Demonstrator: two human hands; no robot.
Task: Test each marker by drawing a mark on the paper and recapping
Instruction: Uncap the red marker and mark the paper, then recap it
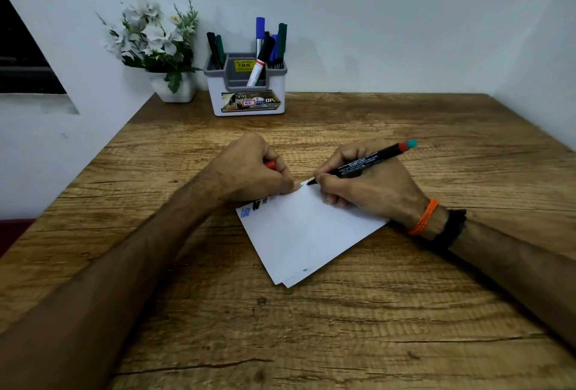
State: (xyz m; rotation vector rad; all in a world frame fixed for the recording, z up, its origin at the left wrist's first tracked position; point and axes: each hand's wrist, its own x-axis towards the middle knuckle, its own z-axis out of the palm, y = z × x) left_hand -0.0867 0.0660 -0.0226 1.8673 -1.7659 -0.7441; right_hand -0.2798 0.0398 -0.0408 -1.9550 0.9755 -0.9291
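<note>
at the paper's point(307, 233) far corner my right hand point(367, 185) grips an uncapped marker point(363, 162), tip down; my left hand point(249, 168) curls round its cap point(270, 165). blue and black marks are already there; recapping remains, with more markers point(265, 43) in the holder point(246, 90).

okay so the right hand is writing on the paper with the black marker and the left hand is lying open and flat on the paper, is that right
Not quite. In the head view the left hand is not flat: its fingers are curled round something red, probably the cap, while it rests on the paper. The right hand does write with the black marker.
</note>
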